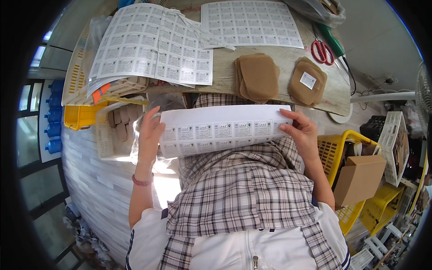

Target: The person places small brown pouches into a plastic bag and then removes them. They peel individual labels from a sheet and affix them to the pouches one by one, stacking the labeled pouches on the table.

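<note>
A white sheet of printed labels [223, 130] is stretched between my two hands above my lap, its far edge curling over. My left hand [152, 132] holds the sheet's left edge, with some fingers partly hidden. At the upper right corner, my right hand [300, 130] pinches the sheet between thumb and fingers. Beyond it on the table lie a stack of brown textured pads [257, 77] and a second brown stack [318, 90] with a white label [308, 80] on top.
More label sheets [135, 49] and another sheet [252, 22] cover the back of the wooden table [220, 67]. Red-handled scissors [322, 52] lie at its right. A white basket [102, 135] stands at left; a yellow crate [330, 153] and cardboard box [360, 177] stand at right.
</note>
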{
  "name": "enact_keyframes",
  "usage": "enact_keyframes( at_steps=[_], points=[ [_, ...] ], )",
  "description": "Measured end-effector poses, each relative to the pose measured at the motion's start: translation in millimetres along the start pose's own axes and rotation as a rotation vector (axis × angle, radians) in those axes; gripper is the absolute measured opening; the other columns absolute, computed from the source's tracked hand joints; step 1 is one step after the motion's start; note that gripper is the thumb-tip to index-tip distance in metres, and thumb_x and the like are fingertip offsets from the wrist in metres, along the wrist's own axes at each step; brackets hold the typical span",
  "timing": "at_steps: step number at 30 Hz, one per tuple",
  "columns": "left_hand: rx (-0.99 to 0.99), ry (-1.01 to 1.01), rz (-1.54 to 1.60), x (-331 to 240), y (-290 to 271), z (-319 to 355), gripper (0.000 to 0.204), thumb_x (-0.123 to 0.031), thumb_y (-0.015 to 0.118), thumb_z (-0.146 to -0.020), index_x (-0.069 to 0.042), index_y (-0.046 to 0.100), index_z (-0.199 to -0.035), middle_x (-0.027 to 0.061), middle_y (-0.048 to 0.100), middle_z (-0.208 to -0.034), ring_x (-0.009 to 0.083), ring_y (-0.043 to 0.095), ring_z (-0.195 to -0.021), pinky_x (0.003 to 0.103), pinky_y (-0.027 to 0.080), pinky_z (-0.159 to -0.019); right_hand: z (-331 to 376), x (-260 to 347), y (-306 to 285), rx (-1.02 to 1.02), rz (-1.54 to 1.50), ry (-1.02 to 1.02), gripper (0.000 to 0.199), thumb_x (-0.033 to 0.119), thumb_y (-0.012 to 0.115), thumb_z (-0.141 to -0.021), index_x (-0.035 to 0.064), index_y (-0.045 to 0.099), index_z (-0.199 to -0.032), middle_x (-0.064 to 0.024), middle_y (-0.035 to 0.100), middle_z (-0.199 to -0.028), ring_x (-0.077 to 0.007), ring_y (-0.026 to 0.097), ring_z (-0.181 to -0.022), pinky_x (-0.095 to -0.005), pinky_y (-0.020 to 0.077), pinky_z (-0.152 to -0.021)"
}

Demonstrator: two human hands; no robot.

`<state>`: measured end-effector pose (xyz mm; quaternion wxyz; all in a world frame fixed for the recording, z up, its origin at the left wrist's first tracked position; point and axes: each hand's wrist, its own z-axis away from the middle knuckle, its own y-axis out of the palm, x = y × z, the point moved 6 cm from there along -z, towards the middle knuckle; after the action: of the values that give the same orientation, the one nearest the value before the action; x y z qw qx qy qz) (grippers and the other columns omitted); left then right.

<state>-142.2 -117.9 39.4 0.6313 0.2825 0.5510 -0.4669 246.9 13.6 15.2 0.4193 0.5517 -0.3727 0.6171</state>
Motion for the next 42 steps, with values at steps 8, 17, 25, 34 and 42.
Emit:
enact_keyframes(
  at_steps=[8, 17, 25, 34, 42],
  points=[
    [0.111, -0.099, 0.168, 14.3, 6.7, 18.6, 0.04, 0.011, 0.062, -0.083, 0.003, 0.065, -0.121, 0.0127, 0.068, -0.117, 0.0174, 0.064, -0.107, 0.029, 0.049, -0.096, -1.2, -2.3, -2.2, -0.041, 0.205, -0.035, 0.032, -0.003, 0.075, -0.08, 0.0049, 0.072, -0.111, -0.0018, 0.06, -0.09, -0.0109, 0.057, -0.082, -0.0244, 0.0469, -0.072],
    [0.034, -0.195, 0.08, 11.2, 10.0, 21.5, 0.033, 0.012, 0.067, -0.08, 0.006, 0.068, -0.112, 0.0121, 0.07, -0.105, 0.0154, 0.066, -0.094, 0.027, 0.052, -0.088, 5.5, 33.9, -3.9, -0.094, 0.556, -0.19, 0.014, -0.005, 0.075, -0.077, 0.0024, 0.068, -0.086, -0.0052, 0.06, -0.085, -0.0177, 0.06, -0.077, -0.029, 0.0482, -0.069],
    [0.14, -0.023, -0.474, 7.5, 5.2, 8.9, 0.011, 0.003, 0.072, -0.074, -0.002, 0.072, -0.084, 0.0097, 0.064, -0.114, 0.0168, 0.062, -0.101, 0.027, 0.048, -0.083, 11.4, 43.7, 1.8, -0.082, 0.676, -0.361, 0.014, -0.005, 0.073, -0.078, 0.0014, 0.063, -0.084, -0.0084, 0.063, -0.082, -0.0217, 0.065, -0.076, -0.0313, 0.0503, -0.065],
    [0.268, 0.841, -0.841, -72.6, 128.0, 24.1, 0.033, 0.001, 0.067, -0.077, 0.001, 0.065, -0.11, 0.0181, 0.064, -0.109, 0.0372, 0.061, -0.103, 0.05, 0.046, -0.096, 17.0, 40.0, 23.2, -0.048, 0.667, -0.338, 0.015, -0.007, 0.072, -0.078, 0.0027, 0.062, -0.083, -0.0103, 0.062, -0.075, -0.0256, 0.064, -0.067, -0.0331, 0.0498, -0.059],
    [0.335, 0.876, -0.592, -39.6, 183.3, 19.2, 0.01, -0.004, 0.067, -0.083, -0.003, 0.058, -0.083, 0.0095, 0.049, -0.074, 0.0285, 0.054, -0.067, 0.038, 0.044, -0.056, 13.9, 46.9, 24.9, -0.06, 0.968, -0.347, 0.015, 0.002, 0.073, -0.078, 0.0053, 0.063, -0.089, -0.0086, 0.063, -0.089, -0.0264, 0.063, -0.085, -0.0353, 0.0494, -0.072]
  ],
)
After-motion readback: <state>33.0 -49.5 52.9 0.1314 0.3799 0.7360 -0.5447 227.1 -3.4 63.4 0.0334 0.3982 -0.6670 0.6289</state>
